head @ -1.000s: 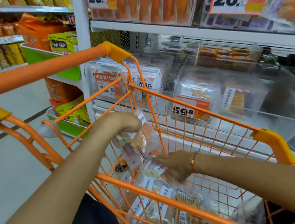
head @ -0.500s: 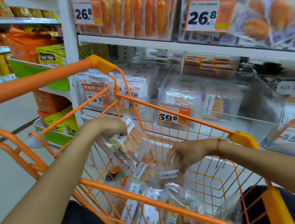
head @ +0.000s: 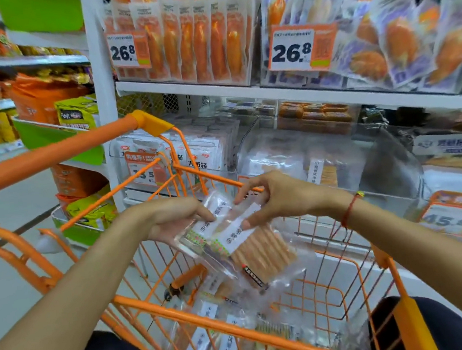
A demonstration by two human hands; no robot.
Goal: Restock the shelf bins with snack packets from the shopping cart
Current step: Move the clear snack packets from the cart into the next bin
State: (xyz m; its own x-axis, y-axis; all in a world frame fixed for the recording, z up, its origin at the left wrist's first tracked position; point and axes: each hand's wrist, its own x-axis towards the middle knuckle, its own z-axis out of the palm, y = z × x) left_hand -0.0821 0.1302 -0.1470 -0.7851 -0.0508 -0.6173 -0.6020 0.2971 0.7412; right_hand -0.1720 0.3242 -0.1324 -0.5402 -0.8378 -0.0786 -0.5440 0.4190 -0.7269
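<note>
Packets (head: 238, 235), at least two clear ones, sit at frame centre above the cart (head: 238, 330), pinched by the left hand (head: 172, 221) and right hand (head: 276, 198). More lie in the cart below. Bins (head: 392, 183) line the shelf behind; two "26.8" tags (head: 299, 47) hang above.

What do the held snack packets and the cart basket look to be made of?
Snack packets: clear glossy plastic film, probably; the contents show through and it crinkles, with white paper-like labels. Cart basket: orange-coated wire grid, likely metal; yellow corner caps look plastic.
</note>
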